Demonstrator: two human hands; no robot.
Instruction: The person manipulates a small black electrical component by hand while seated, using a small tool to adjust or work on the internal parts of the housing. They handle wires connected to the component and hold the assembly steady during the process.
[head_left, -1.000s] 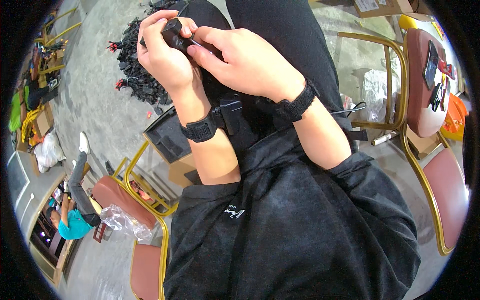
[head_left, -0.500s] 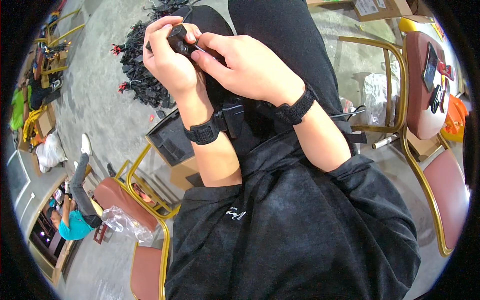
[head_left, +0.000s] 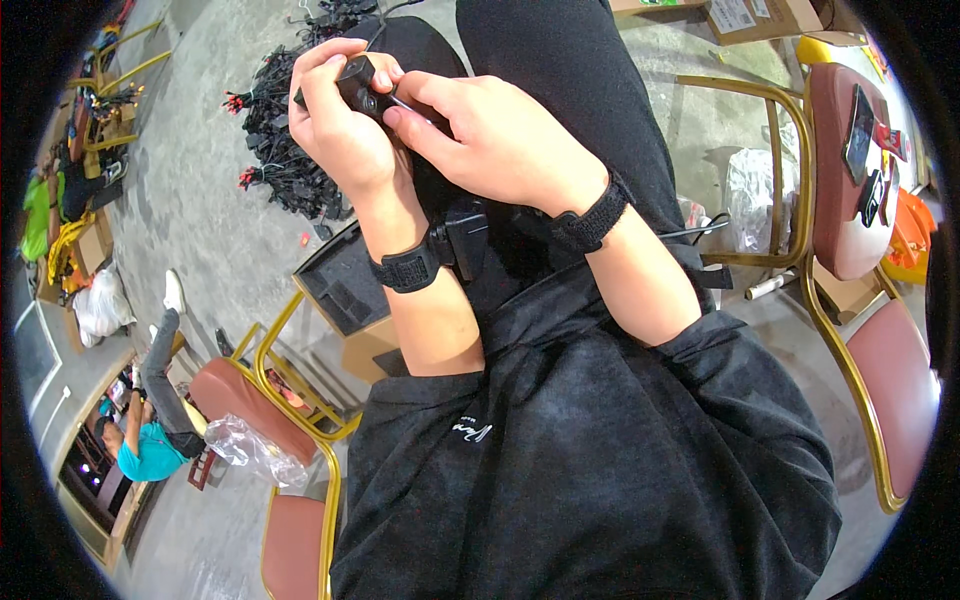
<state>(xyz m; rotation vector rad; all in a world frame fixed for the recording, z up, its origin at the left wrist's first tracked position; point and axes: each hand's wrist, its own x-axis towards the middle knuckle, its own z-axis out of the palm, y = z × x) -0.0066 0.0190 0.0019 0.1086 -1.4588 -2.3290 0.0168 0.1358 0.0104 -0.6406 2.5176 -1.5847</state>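
Observation:
Above my lap, my left hand [head_left: 345, 135] is closed around a small black block-shaped device [head_left: 357, 88] with a round detail on its side. A black cable [head_left: 377, 38] runs away from near its top. My right hand [head_left: 500, 135] meets it from the right, thumb and forefinger pinched at the device's edge. Between those fingertips a thin shiny sliver shows; most of it is hidden, so its kind cannot be made out. Each wrist wears a black strap. Below the hands, a black box-like object [head_left: 465, 238] rests by my left wrist.
A heap of black cabled parts [head_left: 285, 150] lies on the floor at the far left. Beside my left forearm stands an open box [head_left: 350, 285] with a dark inside. Brown chairs [head_left: 850, 220] flank me; the right one holds a phone [head_left: 858, 135]. A person in teal [head_left: 155, 450] is at left.
Both hands have sunk very slightly with the black device, which has tilted a little. The grip of each hand looks the same.

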